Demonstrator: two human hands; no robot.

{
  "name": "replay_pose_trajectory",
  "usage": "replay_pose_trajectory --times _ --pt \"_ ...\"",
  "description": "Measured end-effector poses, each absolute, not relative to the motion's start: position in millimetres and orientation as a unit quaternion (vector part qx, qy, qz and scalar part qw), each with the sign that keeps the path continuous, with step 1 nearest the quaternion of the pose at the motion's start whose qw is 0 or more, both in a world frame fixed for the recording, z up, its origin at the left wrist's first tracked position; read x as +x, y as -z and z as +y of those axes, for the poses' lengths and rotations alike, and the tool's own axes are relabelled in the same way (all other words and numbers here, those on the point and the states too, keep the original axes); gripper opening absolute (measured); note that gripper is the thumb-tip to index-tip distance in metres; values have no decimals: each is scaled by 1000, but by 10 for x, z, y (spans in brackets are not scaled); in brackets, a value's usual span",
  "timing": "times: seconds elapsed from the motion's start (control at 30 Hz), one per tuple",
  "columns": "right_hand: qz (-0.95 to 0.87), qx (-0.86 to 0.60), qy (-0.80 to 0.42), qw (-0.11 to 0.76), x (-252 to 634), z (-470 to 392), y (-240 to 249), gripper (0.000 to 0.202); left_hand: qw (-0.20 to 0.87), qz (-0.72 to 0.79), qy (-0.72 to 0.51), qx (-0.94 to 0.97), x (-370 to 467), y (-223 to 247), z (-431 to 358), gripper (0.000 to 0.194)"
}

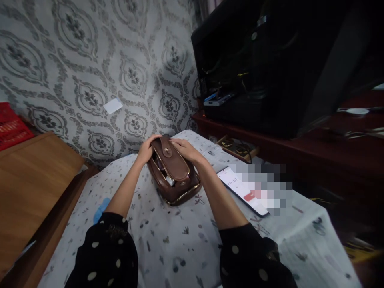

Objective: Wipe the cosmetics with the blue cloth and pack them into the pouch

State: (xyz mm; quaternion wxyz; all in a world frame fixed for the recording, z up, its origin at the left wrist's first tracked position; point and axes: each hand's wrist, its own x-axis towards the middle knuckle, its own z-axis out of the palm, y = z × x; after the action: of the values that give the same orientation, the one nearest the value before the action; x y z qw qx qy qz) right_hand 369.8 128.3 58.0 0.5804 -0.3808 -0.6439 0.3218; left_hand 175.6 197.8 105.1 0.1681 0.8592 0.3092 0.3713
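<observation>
Partly out of sight, fingers hold a brown bag [177, 170]

The bag lies on a patterned white cloth [180, 248], between the left hand [146, 150] and the right hand [186, 150]. Both hands grip it at its far end, one on each side; where the fingers pass over the far edge and down the sides, they cannot be followed. A flap with a small metal stud [166, 150] covers much of the bag's top. Left of the flap the zipped opening gapes, its inside mostly dark, and a small pale object [170, 181] shows there, too little of it visible to name.

Right of the right forearm lies a phone [232, 184] reading "00 07"; a pixelated patch hides its right side and whatever is next to it. Touching or just beside the left forearm is something blue [101, 210], too blurred to identify. Both dotted black sleeves [103, 256] run off the lower edge.

Beyond the right hand, an open drawer [254, 153] holds items lost in shadow, below a large dark screen [270, 52] cut off by the frame. Far left of the hands, a red item [13, 127] is also cropped.
</observation>
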Motion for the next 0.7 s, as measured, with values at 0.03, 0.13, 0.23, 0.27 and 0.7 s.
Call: replay_pose_trajectory --times 0.03,0.13,0.23,0.27,0.7 --pt "-643 -382 -318 583 3696 1262 -569 34 159 308 -367 863 1748 -1041 1954 43" --pt "-636 -394 -305 590 3698 1218 -548 36 133 308 -352 874 1735 -1012 1852 53" --pt "-637 -415 -277 587 3706 1169 -538 39 97 308 -351 879 1744 -988 1706 56" --pt "-640 -420 -264 587 3706 1140 -527 40 84 310 -354 879 1750 -980 1650 56" --pt "-541 -549 -37 637 3226 497 -223 51 41 326 -367 870 1782 -844 1161 52"
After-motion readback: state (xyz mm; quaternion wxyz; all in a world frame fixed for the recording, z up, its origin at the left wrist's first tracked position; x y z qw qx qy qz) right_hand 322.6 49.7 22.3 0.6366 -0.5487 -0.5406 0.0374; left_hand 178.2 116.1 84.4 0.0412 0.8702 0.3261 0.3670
